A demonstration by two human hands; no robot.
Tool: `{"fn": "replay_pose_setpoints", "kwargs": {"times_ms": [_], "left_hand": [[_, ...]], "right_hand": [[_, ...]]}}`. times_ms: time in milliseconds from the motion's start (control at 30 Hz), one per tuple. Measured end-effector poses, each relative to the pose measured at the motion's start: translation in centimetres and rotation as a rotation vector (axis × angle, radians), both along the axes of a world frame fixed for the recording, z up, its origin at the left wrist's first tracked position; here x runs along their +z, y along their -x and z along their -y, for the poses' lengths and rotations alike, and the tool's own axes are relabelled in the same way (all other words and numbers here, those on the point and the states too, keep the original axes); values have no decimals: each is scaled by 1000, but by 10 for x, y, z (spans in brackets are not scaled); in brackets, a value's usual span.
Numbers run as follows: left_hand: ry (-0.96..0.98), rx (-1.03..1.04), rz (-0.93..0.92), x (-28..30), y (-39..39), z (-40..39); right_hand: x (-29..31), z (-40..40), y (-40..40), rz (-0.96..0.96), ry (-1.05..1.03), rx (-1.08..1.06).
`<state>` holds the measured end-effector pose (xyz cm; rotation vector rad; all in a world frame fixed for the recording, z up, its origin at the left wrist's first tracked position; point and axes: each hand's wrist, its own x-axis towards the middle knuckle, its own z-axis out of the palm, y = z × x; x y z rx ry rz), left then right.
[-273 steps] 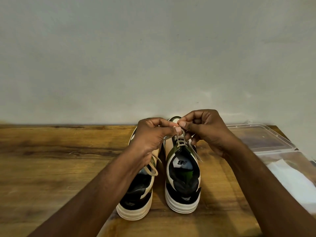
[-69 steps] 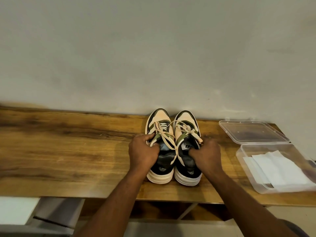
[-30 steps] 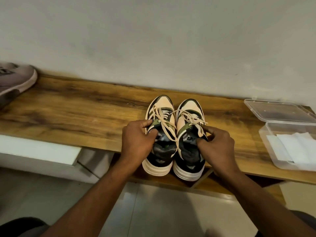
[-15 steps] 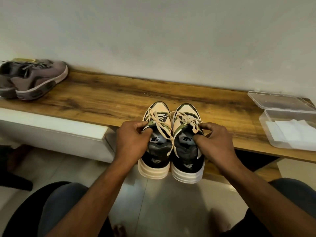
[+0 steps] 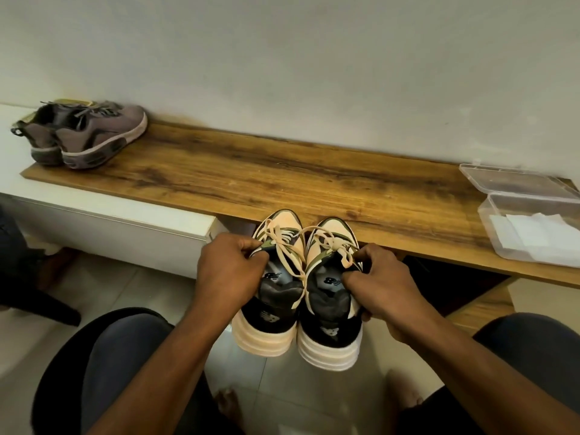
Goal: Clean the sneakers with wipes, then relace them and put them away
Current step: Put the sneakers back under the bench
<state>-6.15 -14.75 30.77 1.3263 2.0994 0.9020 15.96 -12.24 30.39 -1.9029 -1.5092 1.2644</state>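
Left hand (image 5: 230, 271) hides left sneaker (image 5: 270, 296) outer side, right hand (image 5: 381, 288) covers right sneaker (image 5: 329, 312) outer collar, clear box (image 5: 533, 246) and lid (image 5: 514, 178) cut by right edge, wipes (image 5: 539, 230) count unclear.

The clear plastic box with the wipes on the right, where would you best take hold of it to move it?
Probably by the two long walls of the clear plastic box, coming straight down from above. It sits flat on the wooden bench, open at the top, and its hinged lid lies folded back toward the wall, so that side gives a poor hold. Both hands are busy now.
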Motion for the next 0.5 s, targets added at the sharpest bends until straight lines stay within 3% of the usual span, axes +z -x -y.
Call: {"fn": "replay_pose_setpoints", "kwargs": {"times_ms": [233,500], "left_hand": [[108,9,-78,6,21,29],[129,-9,-65,-57,6,0]], "right_hand": [[-7,11,16,1,85,113],[-44,-6,17,106,11,26]]}}
